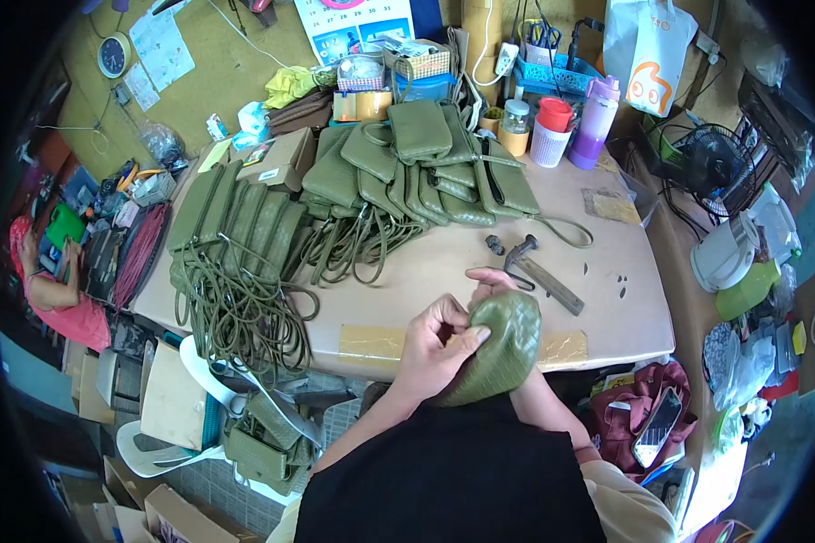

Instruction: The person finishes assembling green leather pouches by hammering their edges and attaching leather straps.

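In front of my chest I hold an olive-green woven-pattern pouch. My left hand is closed on its near left side, with thumb and bent fingers pinching the edge. Behind the pouch, my right hand supports it; its fingertips show over the top and the rest is hidden. On the table just beyond lies a hammer with a wooden handle. Beside the hammer head is a small dark piece that I cannot make out.
Several similar green pouches are piled on the table, with more pouches at left, their straps hanging over the edge. A purple bottle and a red-lidded cup stand behind. A person sits at far left.
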{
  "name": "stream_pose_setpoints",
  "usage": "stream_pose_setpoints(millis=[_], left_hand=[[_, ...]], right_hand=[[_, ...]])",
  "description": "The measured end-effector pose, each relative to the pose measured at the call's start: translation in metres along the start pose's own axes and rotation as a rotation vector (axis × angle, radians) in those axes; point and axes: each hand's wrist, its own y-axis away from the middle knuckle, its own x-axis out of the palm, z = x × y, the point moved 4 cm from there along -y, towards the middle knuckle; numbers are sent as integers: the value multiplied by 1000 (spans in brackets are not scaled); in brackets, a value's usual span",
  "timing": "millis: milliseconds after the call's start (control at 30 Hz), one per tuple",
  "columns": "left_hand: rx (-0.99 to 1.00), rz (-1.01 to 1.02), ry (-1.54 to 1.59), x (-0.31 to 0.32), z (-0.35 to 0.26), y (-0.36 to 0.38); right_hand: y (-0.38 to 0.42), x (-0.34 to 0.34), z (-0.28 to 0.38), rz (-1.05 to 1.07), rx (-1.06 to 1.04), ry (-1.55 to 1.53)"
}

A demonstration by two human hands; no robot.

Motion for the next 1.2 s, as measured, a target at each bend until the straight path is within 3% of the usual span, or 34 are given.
stream_pose_setpoints(millis=[67,100,167,200,300,367,433,467,500,567,600,667,733,833,867,900,933,967,1033,1067,1100,1167,1200], left_hand=[[-64,-23,-263,7,-9,-1],[-53,-17,-281,4,-15,-5],[-115,-37,-93,4,-14,-3],[-119,33,21,-1,-10,-2],[-227,-11,92,4,-2,8],[-308,-27,96,8,-4,9],[-373,8,175,9,-1,8],[-369,9,174,9,-1,6],[-334,5,87,8,0,4],[-300,4,3,7,4,1],[-205,1,-164,3,3,-1],[-106,0,-332,1,0,-3],[190,-96,-905,3,-11,-3],[133,-107,-649,4,-11,0],[130,-107,-647,-5,-5,2],[-10,-91,-449,-24,11,4],[-144,-74,-251,-32,18,4],[-141,-75,-250,-35,15,6],[-237,-29,-116,-30,5,7],[-196,85,52,-27,0,4],[-195,82,51,-27,2,4],[-249,-96,115,-31,13,3],[-251,-96,114,-28,19,2]], right_hand=[[0,6,1,-38,95,-626],[-4,8,-1,-34,77,-637],[2,8,-3,126,197,-631],[3,5,7,153,144,-463],[8,0,6,213,291,-654],[15,-6,5,206,207,-470],[18,-10,25,-31,-67,-7],[22,-6,25,-134,-42,-120],[23,0,22,-137,-46,-120],[25,2,8,-239,-7,-399],[25,5,-1,-154,119,-746],[22,6,-23,-89,176,-902],[23,9,-32,-21,240,-1055],[24,12,-36,16,327,-981],[19,9,-31,9,224,-831],[16,7,-27,7,227,-829],[11,5,-18,62,181,-582],[9,5,-7,118,132,-335],[12,9,15,76,226,-358],[12,8,22,148,191,-175],[14,9,31,217,154,7],[13,13,46,154,98,32],[9,11,51,78,-46,180]])
